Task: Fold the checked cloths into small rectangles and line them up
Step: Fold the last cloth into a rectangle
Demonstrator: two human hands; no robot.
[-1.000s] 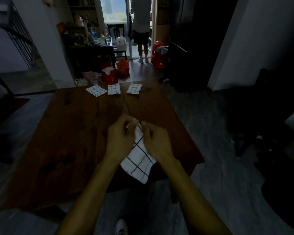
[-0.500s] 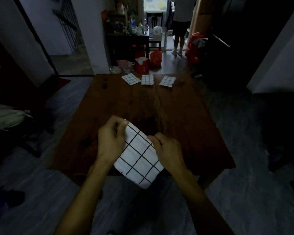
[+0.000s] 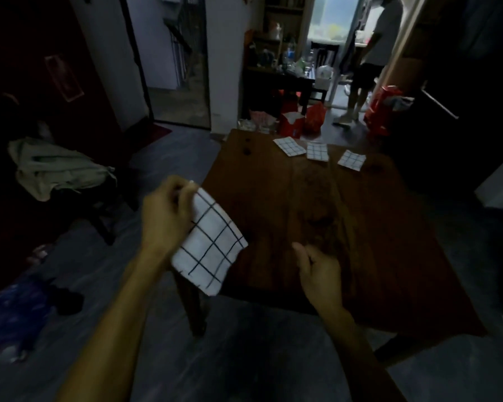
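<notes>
My left hand (image 3: 166,213) grips the top corner of a white checked cloth (image 3: 209,248), folded into a rectangle and hanging in the air by the near left corner of the dark wooden table (image 3: 360,242). Over the table's near edge my right hand (image 3: 320,271) is loosely curled and holds nothing, apart from the cloth. Three folded checked cloths lie in a row at the table's far edge: left one (image 3: 289,146), middle one (image 3: 317,151), right one (image 3: 351,160).
A chair with a pale garment (image 3: 55,169) stands at the left. Red bags and boxes (image 3: 299,120) sit on the floor beyond the table. A person (image 3: 369,59) stands in the far doorway. A cluttered dark side table (image 3: 282,74) is at the back.
My right hand has let go of the cloth and moved right. The left hand has carried the cloth up and to the left. The camera has turned left.
</notes>
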